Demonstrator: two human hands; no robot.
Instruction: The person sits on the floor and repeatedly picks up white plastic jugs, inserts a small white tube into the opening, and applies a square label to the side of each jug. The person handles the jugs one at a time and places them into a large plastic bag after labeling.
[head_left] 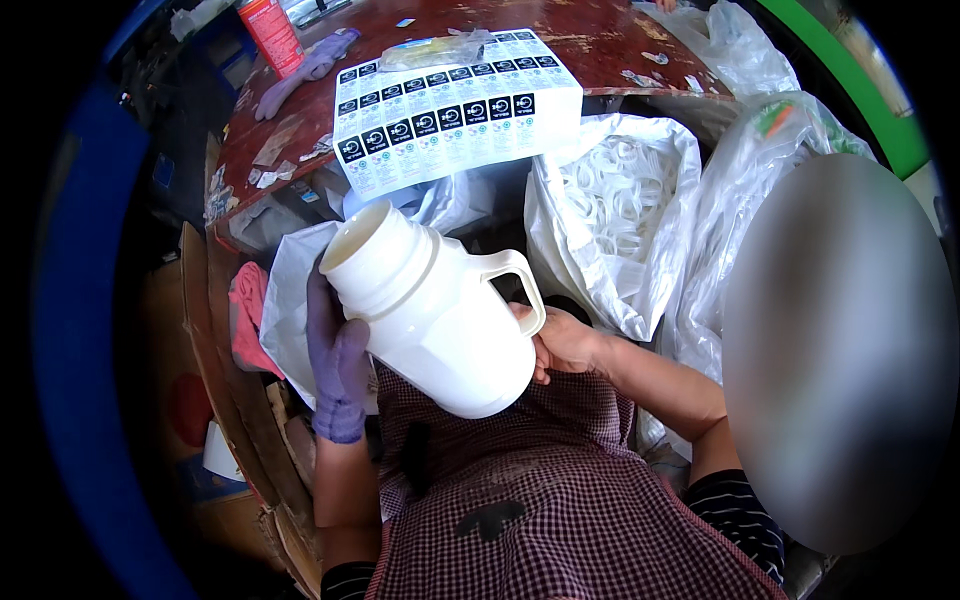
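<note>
A white plastic thermos jug body (pixel 440 320) with an open, wide mouth and a side handle is tilted over my lap, its mouth toward the upper left. My left hand (pixel 338 350), in a purple knit glove, is closed around its side just below the neck. My bare right hand (pixel 568 342) is at the lower right side of the jug, behind the handle, its fingers curled against the wall. The jug and handle hide part of those fingers. Beyond the jug, a sheet of printed labels (pixel 455 145) hangs over the table's near edge.
On the worn red table (pixel 610 45) are a red can (pixel 270 38), a loose purple glove (pixel 308 72) and a clear plastic packet (pixel 435 52). A white sack of translucent rings (pixel 615 195) stands right of the jug, beside clear plastic bags (pixel 735 210). Pink cloth (pixel 252 315) is at left.
</note>
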